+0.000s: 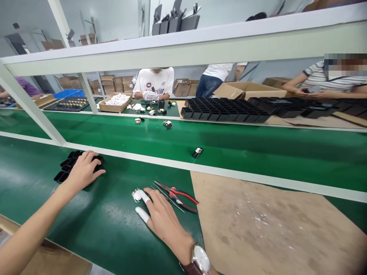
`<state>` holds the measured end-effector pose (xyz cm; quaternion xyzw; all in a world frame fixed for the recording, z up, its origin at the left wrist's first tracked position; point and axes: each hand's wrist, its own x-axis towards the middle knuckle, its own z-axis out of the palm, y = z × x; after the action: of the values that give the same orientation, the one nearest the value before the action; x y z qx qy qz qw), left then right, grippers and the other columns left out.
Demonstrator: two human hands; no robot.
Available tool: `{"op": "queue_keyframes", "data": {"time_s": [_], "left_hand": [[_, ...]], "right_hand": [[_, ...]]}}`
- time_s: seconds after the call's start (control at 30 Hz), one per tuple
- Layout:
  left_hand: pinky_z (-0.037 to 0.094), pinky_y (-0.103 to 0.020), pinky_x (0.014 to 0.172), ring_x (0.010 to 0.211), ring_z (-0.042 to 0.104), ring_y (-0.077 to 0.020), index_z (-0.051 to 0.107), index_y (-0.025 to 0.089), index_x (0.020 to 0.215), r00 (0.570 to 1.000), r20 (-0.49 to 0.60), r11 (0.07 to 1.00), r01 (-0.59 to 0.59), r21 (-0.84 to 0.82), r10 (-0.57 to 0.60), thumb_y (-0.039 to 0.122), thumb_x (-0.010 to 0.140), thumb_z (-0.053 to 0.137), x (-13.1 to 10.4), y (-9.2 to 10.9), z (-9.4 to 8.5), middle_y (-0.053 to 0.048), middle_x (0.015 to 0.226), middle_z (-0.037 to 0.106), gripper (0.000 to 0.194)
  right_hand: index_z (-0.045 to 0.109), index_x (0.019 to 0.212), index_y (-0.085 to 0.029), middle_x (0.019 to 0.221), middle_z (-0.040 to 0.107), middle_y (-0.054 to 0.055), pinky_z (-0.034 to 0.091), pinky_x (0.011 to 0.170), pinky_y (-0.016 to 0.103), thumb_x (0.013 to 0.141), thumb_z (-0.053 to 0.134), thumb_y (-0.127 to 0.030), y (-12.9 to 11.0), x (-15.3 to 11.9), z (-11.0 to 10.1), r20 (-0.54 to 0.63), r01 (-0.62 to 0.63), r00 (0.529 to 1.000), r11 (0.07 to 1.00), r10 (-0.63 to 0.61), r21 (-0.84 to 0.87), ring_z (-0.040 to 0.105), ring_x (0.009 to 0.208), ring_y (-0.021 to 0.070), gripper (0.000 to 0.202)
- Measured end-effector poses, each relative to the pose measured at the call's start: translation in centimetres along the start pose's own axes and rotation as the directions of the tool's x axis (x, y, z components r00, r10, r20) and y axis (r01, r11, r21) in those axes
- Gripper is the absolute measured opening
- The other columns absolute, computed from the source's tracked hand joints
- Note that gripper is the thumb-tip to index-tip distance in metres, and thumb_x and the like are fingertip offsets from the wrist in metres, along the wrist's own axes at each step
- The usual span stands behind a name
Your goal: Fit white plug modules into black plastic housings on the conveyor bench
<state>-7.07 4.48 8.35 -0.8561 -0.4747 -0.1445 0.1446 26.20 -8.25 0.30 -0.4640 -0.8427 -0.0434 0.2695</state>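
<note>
On the green table at the left stands a group of black oval cases [65, 167]. My left hand [85, 168] lies over their right part with its fingers apart; what is under the fingertips is partly hidden. My right hand [160, 212], with white covers on its thumb and index finger and a watch at the wrist, is spread on the table. Its index finger touches a small circuit board with a white patch [137, 196]. Red and black pliers [174, 193] and a thin metal tool [177, 206] lie just beyond that hand.
A stained brown cardboard sheet [263, 225] covers the table's right. Beyond a white rail [160, 161], a green belt [137, 141] carries a black case [197, 152] and small boards. Across it are people, black trays [223, 109], a box of white parts [114, 102] and an overhead beam [183, 53].
</note>
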Motion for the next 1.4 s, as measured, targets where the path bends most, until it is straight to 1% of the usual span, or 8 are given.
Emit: {"op": "queue_keyframes", "data": {"time_s": [0.17, 0.37, 0.47, 0.57, 0.77, 0.9, 1.13, 1.4], "left_hand": [[0.045, -0.071, 0.108, 0.146, 0.043, -0.0492, 0.073, 0.019, 0.082, 0.999, 0.038, 0.998, -0.012, -0.055, 0.014, 0.030, 0.097, 0.066, -1.3, 0.0, 1.3, -0.020, 0.141, 0.063, 0.019], [0.052, -0.049, 0.113, 0.134, 0.061, -0.0314, 0.070, 0.020, 0.086, 0.984, 0.074, 0.840, -0.098, -0.533, 0.161, 0.030, 0.099, 0.065, -0.2, 6.0, 2.6, -0.013, 0.147, 0.061, 0.017], [0.058, -0.039, 0.106, 0.126, 0.069, -0.0266, 0.068, 0.020, 0.086, 0.969, 0.091, 0.745, -0.116, -0.657, 0.231, 0.025, 0.097, 0.066, 0.1, 8.7, 3.5, -0.012, 0.144, 0.064, 0.012], [0.060, -0.036, 0.100, 0.117, 0.073, -0.0240, 0.065, 0.021, 0.085, 0.965, 0.086, 0.686, -0.112, -0.719, 0.249, 0.022, 0.097, 0.065, 0.1, 10.1, 4.4, -0.012, 0.139, 0.067, 0.012], [0.060, -0.035, 0.100, 0.116, 0.072, -0.0237, 0.066, 0.020, 0.088, 0.984, -0.035, 0.609, -0.135, -0.782, 0.173, 0.021, 0.097, 0.068, -1.1, 10.5, 5.6, -0.013, 0.132, 0.068, 0.009], [0.061, -0.035, 0.097, 0.114, 0.072, -0.0241, 0.067, 0.021, 0.089, 0.984, -0.061, 0.611, -0.153, -0.777, 0.169, 0.021, 0.097, 0.069, -1.8, 10.6, 5.7, -0.014, 0.131, 0.069, 0.008], [0.061, -0.037, 0.092, 0.111, 0.072, -0.0246, 0.066, 0.020, 0.093, 0.980, -0.070, 0.628, -0.172, -0.759, 0.184, 0.023, 0.100, 0.067, -2.2, 10.8, 5.7, -0.015, 0.133, 0.068, 0.008], [0.061, -0.037, 0.097, 0.117, 0.071, -0.0253, 0.066, 0.022, 0.105, 0.986, -0.026, 0.606, -0.120, -0.786, 0.162, 0.027, 0.101, 0.068, -2.5, 10.9, 5.9, -0.014, 0.134, 0.067, 0.007]], "right_hand": [[0.063, 0.128, -0.016, 0.123, 0.067, 0.014, 0.059, 0.092, 0.043, 0.100, 0.068, -0.026, -0.7, 0.9, 0.6, 0.054, -0.026, 0.998, 0.999, 0.025, 0.020, 0.066, 0.104, 0.0269, 0.030], [0.065, 0.124, -0.015, 0.122, 0.065, 0.014, 0.058, 0.093, 0.042, 0.098, 0.054, -0.007, -0.1, 0.4, 1.2, 0.053, -0.020, 0.998, 1.000, 0.019, 0.017, 0.063, 0.103, 0.0258, 0.030], [0.067, 0.117, -0.014, 0.119, 0.065, 0.015, 0.059, 0.090, 0.043, 0.098, 0.052, -0.006, -0.3, 0.2, 1.2, 0.060, -0.019, 0.998, 0.999, 0.018, 0.032, 0.063, 0.102, 0.0270, 0.026], [0.058, 0.134, -0.012, 0.121, 0.064, 0.016, 0.059, 0.094, 0.044, 0.103, 0.051, -0.013, -0.6, 0.0, 1.1, 0.030, -0.083, 0.996, 0.992, 0.081, 0.096, 0.064, 0.108, 0.0277, 0.032], [0.057, 0.137, -0.012, 0.133, 0.061, 0.019, 0.059, 0.098, 0.047, 0.103, 0.058, -0.023, -0.4, -0.1, 0.7, 0.055, -0.154, 0.987, 0.987, 0.152, 0.035, 0.063, 0.118, 0.0319, 0.035], [0.058, 0.137, -0.014, 0.127, 0.066, 0.017, 0.060, 0.097, 0.043, 0.103, 0.055, -0.014, 0.0, -0.3, 0.9, 0.059, -0.157, 0.986, 0.987, 0.156, 0.015, 0.067, 0.114, 0.0287, 0.035], [0.055, 0.145, -0.014, 0.155, 0.052, 0.024, 0.060, 0.087, 0.049, 0.093, 0.047, 0.002, -1.0, -1.6, 1.8, 0.125, -0.085, 0.986, 0.978, 0.109, -0.189, 0.066, 0.106, 0.0323, 0.054], [0.036, 0.157, -0.006, 0.121, 0.069, 0.021, 0.061, 0.086, 0.046, 0.106, 0.046, -0.013, -0.5, -0.8, 1.1, 0.031, -0.149, 0.988, 0.986, 0.151, -0.071, 0.065, 0.103, 0.0309, 0.053]]}}
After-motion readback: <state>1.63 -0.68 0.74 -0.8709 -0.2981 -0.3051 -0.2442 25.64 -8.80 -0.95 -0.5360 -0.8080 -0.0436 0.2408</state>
